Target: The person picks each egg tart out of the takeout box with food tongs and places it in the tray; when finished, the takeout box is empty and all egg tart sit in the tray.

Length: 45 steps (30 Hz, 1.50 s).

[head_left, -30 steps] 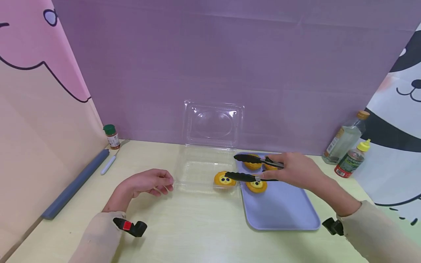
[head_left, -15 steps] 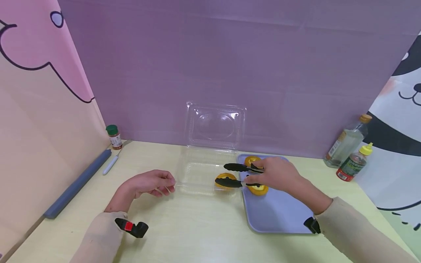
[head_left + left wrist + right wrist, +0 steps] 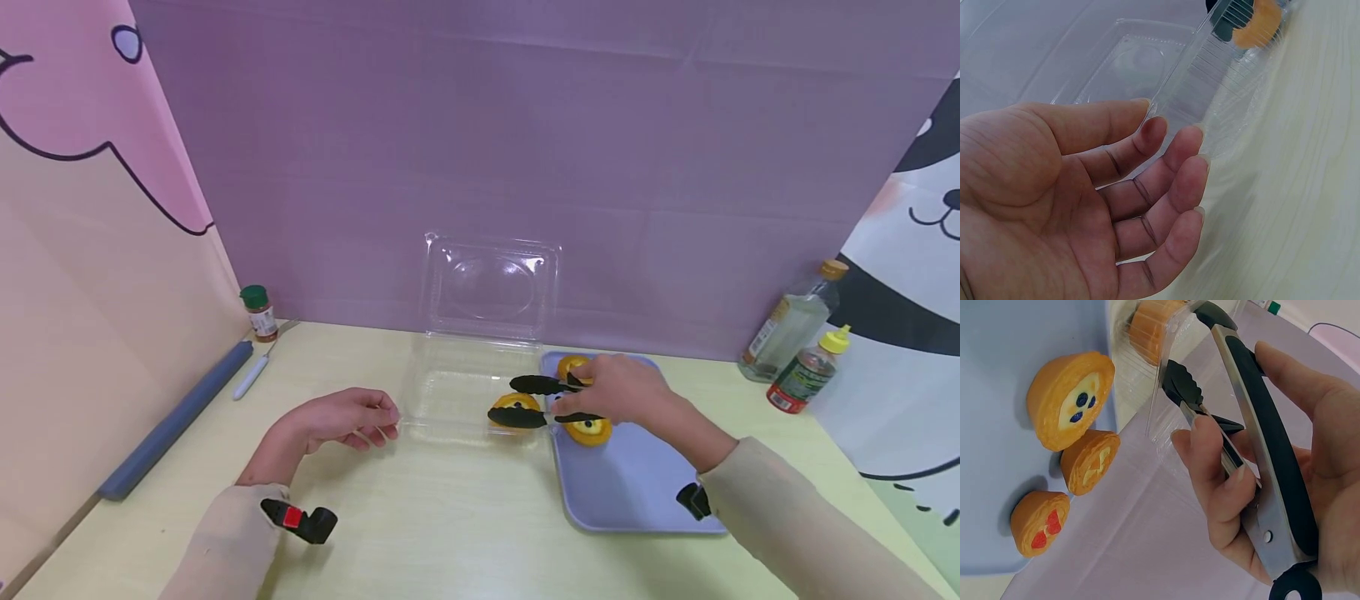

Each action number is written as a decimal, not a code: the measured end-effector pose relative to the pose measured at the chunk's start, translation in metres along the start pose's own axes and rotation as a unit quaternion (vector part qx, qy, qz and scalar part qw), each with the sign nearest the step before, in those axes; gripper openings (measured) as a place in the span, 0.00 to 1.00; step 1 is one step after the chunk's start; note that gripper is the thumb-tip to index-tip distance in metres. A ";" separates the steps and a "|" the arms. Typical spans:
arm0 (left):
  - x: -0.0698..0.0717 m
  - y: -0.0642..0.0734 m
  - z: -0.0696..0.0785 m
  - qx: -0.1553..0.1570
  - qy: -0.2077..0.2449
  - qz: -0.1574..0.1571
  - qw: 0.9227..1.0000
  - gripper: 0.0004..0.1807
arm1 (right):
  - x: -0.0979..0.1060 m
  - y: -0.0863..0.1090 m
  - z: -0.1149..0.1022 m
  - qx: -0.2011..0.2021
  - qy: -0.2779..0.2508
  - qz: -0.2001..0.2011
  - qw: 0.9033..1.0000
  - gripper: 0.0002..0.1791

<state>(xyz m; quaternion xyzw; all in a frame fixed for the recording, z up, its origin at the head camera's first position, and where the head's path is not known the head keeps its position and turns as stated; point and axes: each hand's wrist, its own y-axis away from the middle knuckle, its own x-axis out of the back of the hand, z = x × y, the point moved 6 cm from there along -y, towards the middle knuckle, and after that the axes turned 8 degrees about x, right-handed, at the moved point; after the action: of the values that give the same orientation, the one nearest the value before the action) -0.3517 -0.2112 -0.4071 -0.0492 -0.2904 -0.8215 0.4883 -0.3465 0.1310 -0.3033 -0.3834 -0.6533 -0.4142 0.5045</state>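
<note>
My left hand [image 3: 348, 417] pinches the near left corner of a clear plastic clamshell container [image 3: 450, 396] between thumb and index finger; its other fingers are loosely bent. The container's lid [image 3: 491, 287] stands raised against the back wall. My right hand [image 3: 626, 390] grips a pair of black-and-steel tongs [image 3: 1272, 444], spread apart. One tong tip lies across a round yellow tart [image 3: 517, 402] in the container's near right corner, the other just behind it. Whether the tips touch the tart cannot be told. In the right wrist view, a blueberry-topped tart [image 3: 1072, 400] and two smaller tarts [image 3: 1089, 462] are visible.
Those tarts sit on a lavender tray [image 3: 637, 492] right of the container. At right stand a clear bottle [image 3: 791, 321] and a yellow-capped bottle [image 3: 806, 375]. At left are a green-capped jar [image 3: 259, 315], a white-handled fork [image 3: 251, 377] and a long blue roll [image 3: 176, 421].
My right hand has moved left with the tongs, and their tips now lie farther left, over and behind the tart in the container. My left hand keeps its place at the container's corner.
</note>
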 end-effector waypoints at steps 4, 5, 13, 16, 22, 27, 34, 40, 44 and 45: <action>-0.001 0.000 -0.001 0.001 0.003 0.000 1.000 0.15 | -0.001 -0.003 -0.002 0.001 0.014 0.008 1.000 0.42; -0.001 0.000 -0.001 0.001 0.003 0.000 1.000 0.14 | -0.002 -0.003 -0.003 0.003 0.016 0.011 1.000 0.41; 0.001 0.003 -0.001 0.002 0.000 0.004 1.000 0.15 | -0.003 -0.004 -0.004 0.025 0.019 0.048 0.998 0.36; 0.002 0.003 -0.001 0.005 0.000 0.004 1.000 0.15 | -0.003 -0.003 -0.002 0.029 0.017 0.053 0.998 0.35; 0.002 0.002 -0.002 0.005 0.001 0.003 1.000 0.15 | -0.001 -0.003 -0.007 0.032 0.007 0.055 0.998 0.32; 0.002 0.002 -0.001 0.004 -0.001 0.004 1.000 0.14 | -0.003 -0.005 -0.015 0.036 0.011 0.042 0.998 0.29; 0.000 0.001 0.003 -0.003 0.003 -0.008 1.000 0.15 | -0.002 -0.009 -0.015 0.011 0.037 0.022 0.999 0.28; 0.000 0.000 0.001 0.004 0.003 -0.006 1.000 0.15 | -0.008 -0.013 -0.013 0.017 0.050 0.027 0.998 0.26; 0.001 -0.001 0.001 0.005 -0.001 -0.002 1.000 0.14 | -0.011 -0.013 -0.012 0.032 0.047 0.040 0.998 0.26; 0.001 -0.001 0.001 0.005 -0.001 0.000 1.000 0.14 | -0.011 -0.013 -0.012 0.035 0.044 0.044 0.997 0.26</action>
<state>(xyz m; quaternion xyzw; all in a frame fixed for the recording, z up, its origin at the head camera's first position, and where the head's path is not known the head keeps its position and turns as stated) -0.3533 -0.2113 -0.4065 -0.0480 -0.2948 -0.8203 0.4878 -0.3518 0.1144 -0.3144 -0.3752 -0.6275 -0.3851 0.5632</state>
